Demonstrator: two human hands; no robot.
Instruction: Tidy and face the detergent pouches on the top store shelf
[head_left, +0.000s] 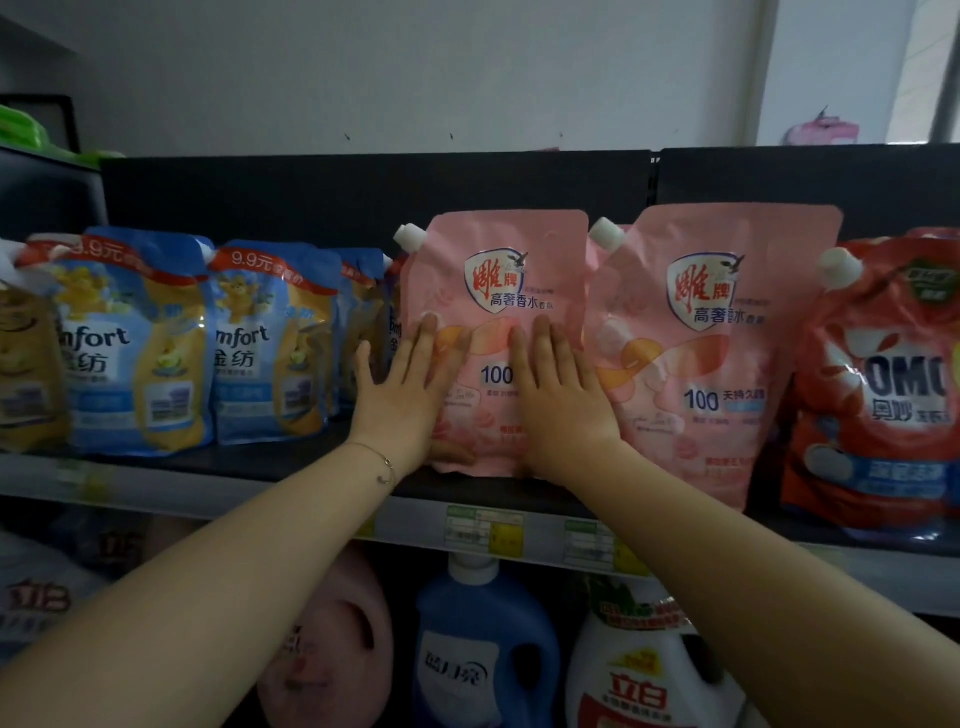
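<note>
A pink detergent pouch (498, 270) with a white spout cap stands upright in the middle of the top shelf (291, 488), label facing me. My left hand (405, 395) lies flat on its lower left front, fingers straight. My right hand (561, 400) presses flat on its lower right front. A second pink pouch (711, 332) stands right beside it, nearer the shelf edge. Blue Comfort pouches (140, 343) stand in a row at the left. A red OMO pouch (883, 389) stands at the right.
Price tags (483, 530) hang on the shelf's front rail. On the shelf below stand a blue detergent bottle (483, 649), a white bottle (644, 675) and a pink one (332, 639). A dark back panel (363, 192) closes the top shelf behind the pouches.
</note>
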